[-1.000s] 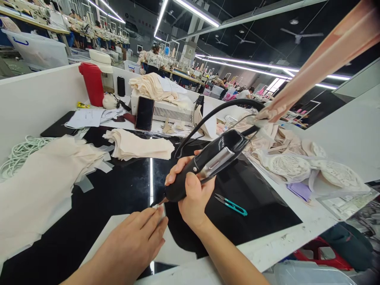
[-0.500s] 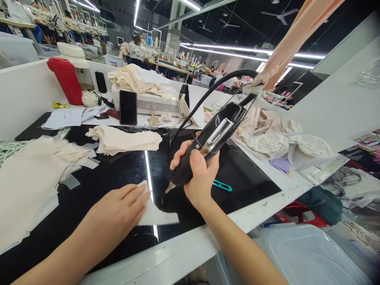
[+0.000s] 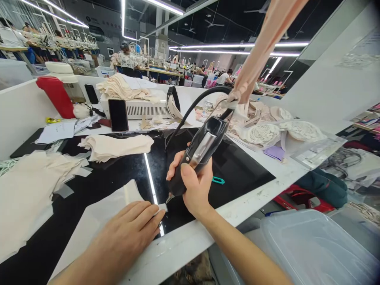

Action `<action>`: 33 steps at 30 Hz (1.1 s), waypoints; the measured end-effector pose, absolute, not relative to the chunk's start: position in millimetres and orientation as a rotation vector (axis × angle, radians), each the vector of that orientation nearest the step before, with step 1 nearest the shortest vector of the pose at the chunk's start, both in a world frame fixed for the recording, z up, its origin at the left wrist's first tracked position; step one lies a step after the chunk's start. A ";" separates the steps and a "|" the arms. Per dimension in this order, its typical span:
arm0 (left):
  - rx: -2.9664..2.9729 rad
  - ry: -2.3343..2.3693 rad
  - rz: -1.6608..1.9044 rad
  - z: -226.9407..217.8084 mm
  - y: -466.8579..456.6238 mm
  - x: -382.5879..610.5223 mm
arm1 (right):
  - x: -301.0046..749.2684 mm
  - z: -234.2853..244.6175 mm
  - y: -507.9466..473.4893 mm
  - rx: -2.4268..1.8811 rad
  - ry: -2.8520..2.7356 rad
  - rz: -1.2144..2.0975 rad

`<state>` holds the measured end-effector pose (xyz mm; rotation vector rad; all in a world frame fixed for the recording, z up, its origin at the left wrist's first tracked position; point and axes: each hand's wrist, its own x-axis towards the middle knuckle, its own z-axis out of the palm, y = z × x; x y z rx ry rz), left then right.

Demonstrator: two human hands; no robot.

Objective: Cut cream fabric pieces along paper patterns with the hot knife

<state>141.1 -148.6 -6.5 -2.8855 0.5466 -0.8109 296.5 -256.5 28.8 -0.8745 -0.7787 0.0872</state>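
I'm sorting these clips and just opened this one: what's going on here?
A person's right hand holds a corded black tool, its metal tip pointing down near the left fingertips. The left hand lies flat over a pale sheet on the black tabletop. Whether the tip touches the sheet's end is hard to tell. Teal snips lie partly hidden behind the right hand.

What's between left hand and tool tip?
Head view: a small white piece pokes out past the left hand toward the tool tip; whether they touch is unclear.
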 end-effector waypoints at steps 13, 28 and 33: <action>-2.917 0.476 -0.718 -15.5 -141.6 145.6 | 292.2 30.0 -251.2 -0.882 -0.792 0.115; -2.960 0.510 -0.753 -21.9 -130.1 144.2 | 293.1 35.0 -249.7 -0.887 -0.787 0.122; -2.956 0.534 -0.729 -22.6 -127.5 144.5 | 294.2 35.7 -249.6 -0.884 -0.777 0.124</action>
